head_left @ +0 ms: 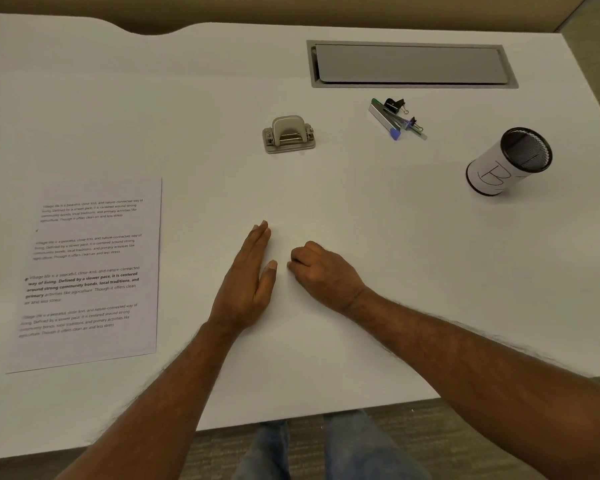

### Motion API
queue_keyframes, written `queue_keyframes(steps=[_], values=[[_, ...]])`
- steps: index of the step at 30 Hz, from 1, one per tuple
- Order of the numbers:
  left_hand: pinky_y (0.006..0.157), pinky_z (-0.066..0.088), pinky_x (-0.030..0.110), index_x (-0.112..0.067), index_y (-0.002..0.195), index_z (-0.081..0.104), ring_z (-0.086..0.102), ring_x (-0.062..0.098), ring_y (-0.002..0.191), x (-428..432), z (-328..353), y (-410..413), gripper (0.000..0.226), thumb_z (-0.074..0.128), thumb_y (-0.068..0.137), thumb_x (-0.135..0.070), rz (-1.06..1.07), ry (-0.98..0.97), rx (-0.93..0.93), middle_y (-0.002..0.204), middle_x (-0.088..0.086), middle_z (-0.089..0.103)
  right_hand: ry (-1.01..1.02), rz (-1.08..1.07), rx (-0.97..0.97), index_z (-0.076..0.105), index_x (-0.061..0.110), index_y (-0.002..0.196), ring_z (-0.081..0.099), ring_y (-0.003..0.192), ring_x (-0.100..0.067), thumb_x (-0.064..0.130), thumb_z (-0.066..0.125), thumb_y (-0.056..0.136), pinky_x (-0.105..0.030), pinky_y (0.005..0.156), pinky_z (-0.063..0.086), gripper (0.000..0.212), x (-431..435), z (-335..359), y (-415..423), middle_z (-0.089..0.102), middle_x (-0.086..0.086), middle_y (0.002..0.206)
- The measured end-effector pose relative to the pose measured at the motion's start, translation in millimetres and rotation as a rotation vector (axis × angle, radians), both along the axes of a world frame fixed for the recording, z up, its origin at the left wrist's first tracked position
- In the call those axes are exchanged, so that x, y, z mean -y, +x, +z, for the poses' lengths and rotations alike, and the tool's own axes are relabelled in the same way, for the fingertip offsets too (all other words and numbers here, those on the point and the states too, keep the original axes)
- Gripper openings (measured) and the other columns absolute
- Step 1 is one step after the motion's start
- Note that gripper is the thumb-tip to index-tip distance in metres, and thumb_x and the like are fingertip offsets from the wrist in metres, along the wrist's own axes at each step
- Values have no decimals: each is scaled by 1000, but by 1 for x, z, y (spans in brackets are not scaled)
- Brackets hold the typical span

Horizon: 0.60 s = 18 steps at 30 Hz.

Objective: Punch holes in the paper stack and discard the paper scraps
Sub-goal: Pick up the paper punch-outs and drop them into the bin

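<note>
The left hand [248,275] is lying flat on the white surface [326,202], fingers straight and gripping nothing. Just beside it, the right hand [323,268] is resting with fingers curled under, also empty. The white printed paper stack [90,271] is lying untouched at nine o'clock, well apart. Two small dark marks on its left margin might be holes or print; they are too small to tell. The beige metal hole punch [289,135] is sitting at twelve o'clock with no paper in it. The black mesh cup wrapped in white paper [510,161] is standing at two o'clock. Most likely punching and discarding are both remaining.
</note>
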<state>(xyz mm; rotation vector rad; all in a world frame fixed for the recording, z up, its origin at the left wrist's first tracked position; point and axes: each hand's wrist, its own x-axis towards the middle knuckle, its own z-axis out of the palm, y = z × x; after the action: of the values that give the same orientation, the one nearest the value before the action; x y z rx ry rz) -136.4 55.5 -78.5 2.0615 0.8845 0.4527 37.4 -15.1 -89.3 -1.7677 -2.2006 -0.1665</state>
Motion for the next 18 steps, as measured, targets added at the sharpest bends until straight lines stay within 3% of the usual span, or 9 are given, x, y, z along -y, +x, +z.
queue_keyframes(steps=[4, 7, 9, 12, 14, 18], values=[[122, 14, 30, -10, 152, 27, 15, 10, 150, -1, 1, 2, 62, 33, 96, -36, -18, 71, -30, 161, 3, 23, -17, -3, -64, 66, 2, 71, 56, 66, -26, -1, 68, 75, -32, 43, 45, 5, -2, -1, 3, 64, -9, 77], [123, 11, 40, -11, 152, 27, 14, 17, 150, -4, 1, 4, 63, 36, 95, -36, -56, 209, -122, 162, 6, 21, -97, -113, -251, 72, 6, 76, 61, 68, -25, 6, 61, 75, -30, 59, 52, 12, -6, 6, 5, 69, -5, 79], [123, 5, 40, -13, 153, 24, 9, 18, 151, -5, 2, 6, 65, 34, 95, -38, -80, 265, -186, 163, 5, 17, -140, -245, -455, 75, 8, 81, 65, 74, -18, 5, 62, 74, -27, 72, 51, 15, -5, 14, 9, 73, -1, 82], [123, 1, 44, -16, 154, 23, 4, 19, 152, -4, 1, 9, 66, 32, 94, -43, -93, 334, -276, 164, 6, 13, -229, -486, -898, 77, 8, 85, 66, 80, -7, -1, 64, 76, -18, 77, 51, 18, 1, 27, 16, 75, 0, 85], [122, 0, 47, -17, 154, 22, 3, 20, 152, -4, 1, 11, 67, 32, 95, -47, -94, 363, -329, 164, 5, 11, -254, -622, -1043, 78, 10, 86, 68, 81, -3, 1, 66, 77, -14, 78, 52, 18, 5, 31, 21, 75, 2, 87], [121, 1, 51, -18, 155, 20, 1, 20, 152, -7, 3, 18, 71, 32, 95, -54, -129, 404, -397, 165, 5, 8, -256, -744, -1261, 78, 15, 87, 71, 84, -4, 5, 71, 79, -21, 82, 55, 15, 11, 39, 34, 76, 5, 88]])
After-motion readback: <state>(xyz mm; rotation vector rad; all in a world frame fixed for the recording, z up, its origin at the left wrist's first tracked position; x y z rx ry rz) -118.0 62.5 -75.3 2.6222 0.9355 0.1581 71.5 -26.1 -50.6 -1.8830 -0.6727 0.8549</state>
